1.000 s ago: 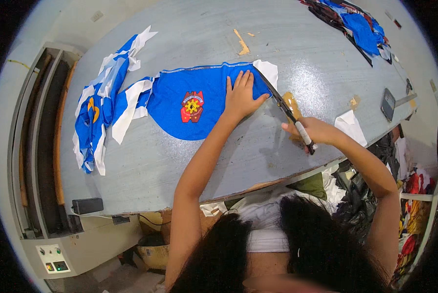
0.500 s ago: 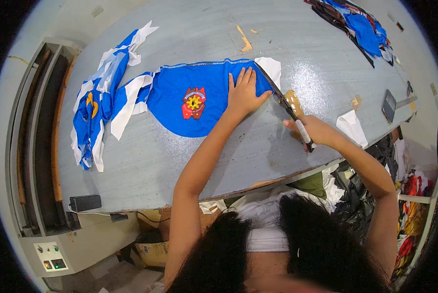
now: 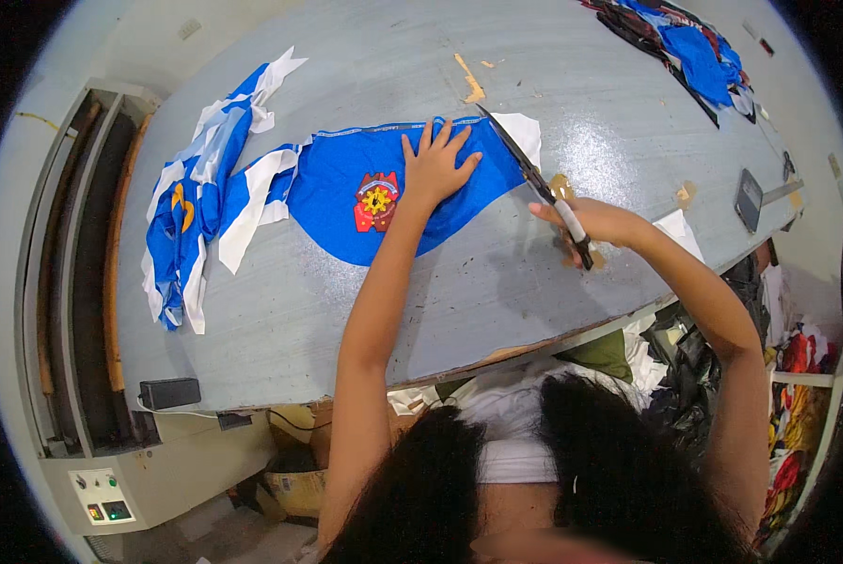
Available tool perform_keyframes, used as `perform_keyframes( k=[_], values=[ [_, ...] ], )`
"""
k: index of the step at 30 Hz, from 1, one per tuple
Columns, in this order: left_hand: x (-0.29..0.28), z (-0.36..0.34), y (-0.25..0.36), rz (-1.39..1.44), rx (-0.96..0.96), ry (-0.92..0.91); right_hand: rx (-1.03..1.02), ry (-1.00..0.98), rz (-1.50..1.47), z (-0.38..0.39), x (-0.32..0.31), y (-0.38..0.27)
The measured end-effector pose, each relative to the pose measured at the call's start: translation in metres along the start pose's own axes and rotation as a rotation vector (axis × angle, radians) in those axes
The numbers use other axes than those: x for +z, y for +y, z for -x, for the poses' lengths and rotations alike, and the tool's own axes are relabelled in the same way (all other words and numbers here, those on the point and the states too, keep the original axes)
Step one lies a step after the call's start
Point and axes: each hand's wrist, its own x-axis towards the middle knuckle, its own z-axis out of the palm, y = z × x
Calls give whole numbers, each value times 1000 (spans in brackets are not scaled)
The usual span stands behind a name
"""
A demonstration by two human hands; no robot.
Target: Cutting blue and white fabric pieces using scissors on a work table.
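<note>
My left hand (image 3: 437,169) lies with fingers spread on a blue fabric piece (image 3: 332,221) bearing a red-and-yellow emblem (image 3: 376,214), its fingertips near the printed top edge. My right hand (image 3: 595,224) grips long black scissors (image 3: 525,160) with white wrapping on the handle. Their blades lie along the piece's right end, tips at the top corner; whether they are apart is unclear. A white piece (image 3: 527,130) shows just beyond them. Blue-and-white scraps (image 3: 257,202) adjoin the left end of the blue piece. A tan patch (image 3: 559,183) is on the table beside the scissors.
The grey table (image 3: 440,338) holds a crumpled blue-and-white pile (image 3: 181,244) at left, dark and blue garments (image 3: 699,66) at back right, a phone-like object (image 3: 747,199) at right and a black box (image 3: 169,393). A grey machine (image 3: 97,489) stands left; fabric heaps (image 3: 685,376) lie below the edge.
My left hand has moved left across the blue piece, toward the emblem. My right hand has shifted left and up with the scissors, whose tips now reach higher along the top corner.
</note>
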Motion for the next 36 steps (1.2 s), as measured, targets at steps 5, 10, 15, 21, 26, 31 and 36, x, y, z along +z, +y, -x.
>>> perform_keyframes(
  k=[5, 10, 15, 21, 26, 31, 36],
  values=[
    [0, 2, 5, -8, -19, -13, -57, 41, -30, -15, 3, -7],
    [4, 5, 15, 1, -134, -79, -61, 110, -78, -17, 7, -5],
    [7, 10, 29, -25, -211, -67, -98, 120, -95, -15, 8, -8],
    [5, 16, 50, -5, -322, -130, -101, 126, -221, -17, 12, -5],
    [-2, 18, 58, 35, -401, -177, -125, 141, -539, -23, 31, 7],
    [-30, 8, 43, 134, -376, -281, -410, 399, -1328, 10, 102, 33],
    [-63, 10, 15, -40, -641, -312, -623, 926, -1495, 39, 145, 56]
  ],
)
